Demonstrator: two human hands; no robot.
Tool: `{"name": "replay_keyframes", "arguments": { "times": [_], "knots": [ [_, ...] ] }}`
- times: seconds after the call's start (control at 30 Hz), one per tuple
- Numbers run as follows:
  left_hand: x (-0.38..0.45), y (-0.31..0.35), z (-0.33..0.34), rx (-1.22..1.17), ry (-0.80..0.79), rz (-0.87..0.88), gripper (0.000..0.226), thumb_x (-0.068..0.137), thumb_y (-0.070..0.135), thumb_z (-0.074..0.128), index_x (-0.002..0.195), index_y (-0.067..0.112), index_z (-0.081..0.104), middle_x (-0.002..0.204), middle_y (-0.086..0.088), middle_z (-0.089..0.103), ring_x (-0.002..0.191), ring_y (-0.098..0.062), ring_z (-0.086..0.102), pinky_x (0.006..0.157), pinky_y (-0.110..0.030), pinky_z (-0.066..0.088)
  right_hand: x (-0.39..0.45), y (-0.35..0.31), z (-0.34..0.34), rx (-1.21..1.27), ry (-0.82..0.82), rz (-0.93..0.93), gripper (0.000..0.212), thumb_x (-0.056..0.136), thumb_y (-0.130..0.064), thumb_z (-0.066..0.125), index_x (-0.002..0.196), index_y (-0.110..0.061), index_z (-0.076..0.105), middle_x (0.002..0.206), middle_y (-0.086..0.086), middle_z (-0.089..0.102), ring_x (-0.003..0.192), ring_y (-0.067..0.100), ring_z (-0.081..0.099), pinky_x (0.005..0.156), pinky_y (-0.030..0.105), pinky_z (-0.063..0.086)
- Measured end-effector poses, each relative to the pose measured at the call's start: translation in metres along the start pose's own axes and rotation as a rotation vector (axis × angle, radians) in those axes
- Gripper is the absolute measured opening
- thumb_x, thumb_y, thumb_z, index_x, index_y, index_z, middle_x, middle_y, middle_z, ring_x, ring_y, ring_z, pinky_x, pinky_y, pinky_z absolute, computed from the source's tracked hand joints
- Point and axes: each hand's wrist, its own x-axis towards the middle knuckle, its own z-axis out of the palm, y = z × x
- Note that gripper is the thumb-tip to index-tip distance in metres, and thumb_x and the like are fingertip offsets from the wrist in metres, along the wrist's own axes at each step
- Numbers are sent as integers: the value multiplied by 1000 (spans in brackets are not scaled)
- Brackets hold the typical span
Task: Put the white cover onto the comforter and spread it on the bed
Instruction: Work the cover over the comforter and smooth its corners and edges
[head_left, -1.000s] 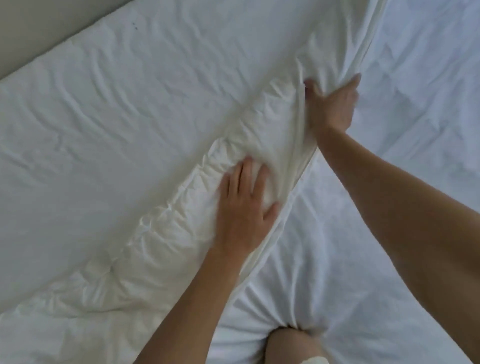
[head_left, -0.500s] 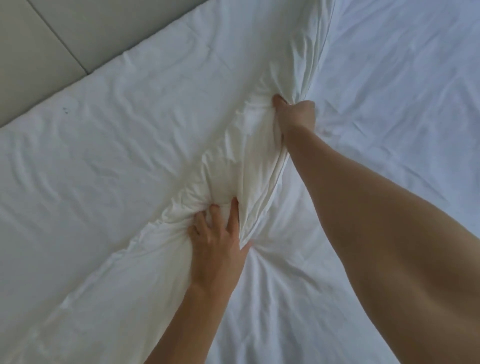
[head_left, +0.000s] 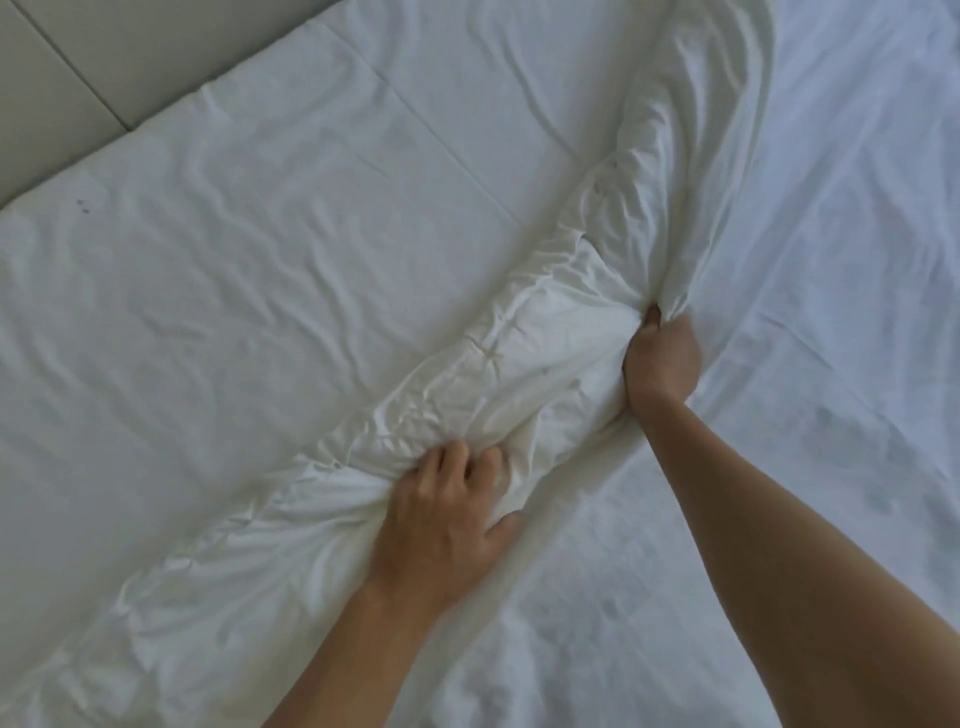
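Left hand (head_left: 447, 525) and right hand (head_left: 662, 358) each grip bunched ridge of white cover (head_left: 291, 260) over comforter, apparently partly inserted, lying on bed (head_left: 831, 364). Spreading not yet done.

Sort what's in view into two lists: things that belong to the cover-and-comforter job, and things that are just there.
Job:
white cover
bunched comforter edge
left hand, gripping it
right hand, gripping it
bed sheet

Just there:
padded headboard panel
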Motion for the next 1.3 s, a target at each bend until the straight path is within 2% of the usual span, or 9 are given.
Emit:
{"name": "replay_keyframes", "arguments": {
  "times": [0.13,0.3,0.53,0.6,0.77,0.97,1.07,1.2,1.3],
  "knots": [
    [23,4,-16,-33,132,27,42,87,45,53,107,9,64,97,-8,60,84,-26,57,64,-38,51,9,-9,2,-54,-20,-19,41,100,-29,39,132,-4,40,132,13,51,121,31,48,94,34,36],
    [90,30,1,-1,119,217,51,95,34,46,141,12,47,147,-22,40,137,-34,36,113,-45,31,39,-38,-5,101,-45,-90,74,92,-48,45,151,-16,14,149,9,37,129,30,44,100,39,37],
    [210,47,69,41,3,-22,77,93,60,22,151,9,27,155,-20,27,145,-32,23,119,-48,14,133,-83,8,189,-108,-101,105,80,-62,61,154,-17,2,145,12,41,129,32,45,105,43,38],
    [223,48,88,100,10,-51,86,91,67,23,152,8,20,156,-22,22,146,-33,18,118,-53,10,154,-82,18,204,-114,-129,97,81,-56,65,151,-14,12,138,10,47,126,29,48,95,34,39],
    [236,49,109,245,53,-26,89,90,70,22,152,6,19,154,-27,22,144,-38,21,116,-59,11,177,-59,47,170,28,-251,44,96,-45,48,117,-7,47,98,1,52,104,26,55,74,27,31],
    [236,49,99,265,40,-20,86,91,68,21,151,6,23,154,-26,25,144,-37,23,116,-59,14,187,-71,28,191,-119,-224,39,102,-37,34,118,-9,55,112,8,62,108,29,57,77,28,34],
    [233,52,88,186,54,-17,83,89,66,31,148,7,32,152,-25,29,142,-36,25,115,-60,15,176,-64,5,195,-50,-155,34,101,-27,33,120,-10,54,118,8,59,112,26,53,79,29,32],
    [238,70,75,46,287,140,62,93,45,47,141,6,40,145,-25,39,134,-40,37,113,-57,22,151,-21,-13,161,128,26,25,99,-22,31,105,-10,51,95,5,55,98,28,56,72,31,32],
    [280,96,73,72,365,237,60,94,37,46,145,8,38,151,-26,32,140,-40,31,115,-56,21,151,-10,-3,105,62,77,25,100,-20,32,112,-9,51,105,8,61,102,29,58,73,30,32]
  ]
}}
